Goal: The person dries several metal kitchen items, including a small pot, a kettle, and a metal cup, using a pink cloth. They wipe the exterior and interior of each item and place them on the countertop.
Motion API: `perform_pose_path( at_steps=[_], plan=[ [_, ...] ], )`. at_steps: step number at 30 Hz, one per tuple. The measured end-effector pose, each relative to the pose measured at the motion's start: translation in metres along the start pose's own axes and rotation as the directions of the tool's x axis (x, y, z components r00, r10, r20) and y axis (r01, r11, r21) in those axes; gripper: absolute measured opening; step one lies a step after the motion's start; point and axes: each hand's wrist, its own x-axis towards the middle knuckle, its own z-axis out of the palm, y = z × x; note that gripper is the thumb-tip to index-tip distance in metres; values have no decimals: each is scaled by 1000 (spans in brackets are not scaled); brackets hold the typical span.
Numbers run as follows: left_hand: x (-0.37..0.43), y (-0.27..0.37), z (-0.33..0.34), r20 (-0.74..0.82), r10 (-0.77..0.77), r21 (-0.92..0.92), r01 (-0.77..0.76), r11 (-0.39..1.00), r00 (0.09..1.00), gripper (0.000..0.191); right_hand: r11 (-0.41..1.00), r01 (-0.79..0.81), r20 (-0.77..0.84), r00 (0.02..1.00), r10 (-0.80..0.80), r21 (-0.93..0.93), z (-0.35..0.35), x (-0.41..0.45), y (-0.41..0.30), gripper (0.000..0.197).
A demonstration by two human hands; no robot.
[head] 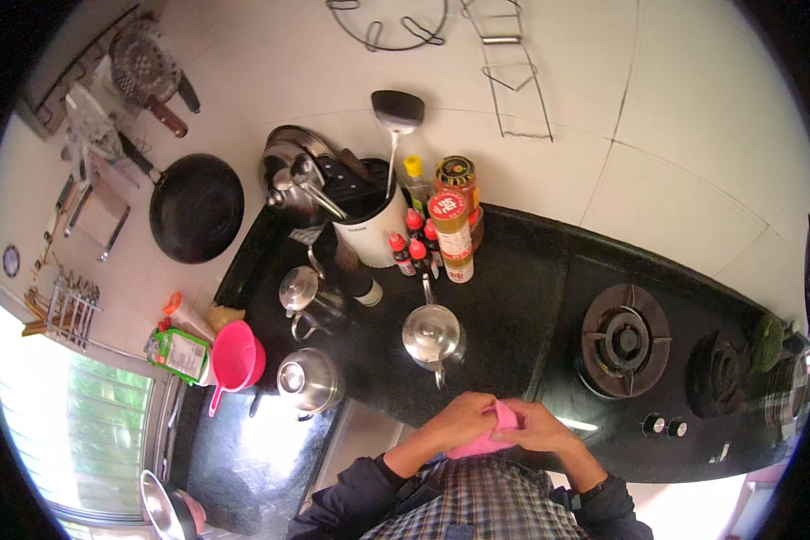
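My left hand (pixel 467 420) and my right hand (pixel 536 425) meet at the near edge of the black countertop, in front of a checked garment. Both grip a pink cloth (pixel 476 444), bunched between the fingers, with its lower part hanging below them. Just beyond the hands stands a lidded stainless steel pot (pixel 431 333) with a spout or handle at each end. Farther left are a second lidded steel pot (pixel 300 290) and a steel pot (pixel 304 381) with a rounded top. What the cloth covers, if anything, is hidden.
A gas burner (pixel 625 341) and control knobs (pixel 653 424) lie to the right. Behind the pots stand a white utensil bin (pixel 371 236), a dark bottle (pixel 368 290), red-capped bottles (pixel 417 251) and tall jars (pixel 452 236). A pink strainer or scoop (pixel 235 354) is at left, near a hanging frying pan (pixel 197 208).
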Motion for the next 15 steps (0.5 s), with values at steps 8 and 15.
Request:
perform_pose_path(
  at_steps=[8,15],
  plan=[
    [-12,5,-10,-384,61,310,66,948,921,39,996,-36,-297,953,60,84,-26,-11,33,20],
    [-11,23,-9,-288,61,-156,-109,982,956,21,951,-176,-745,663,-77,-255,-29,5,53,41]
  ],
)
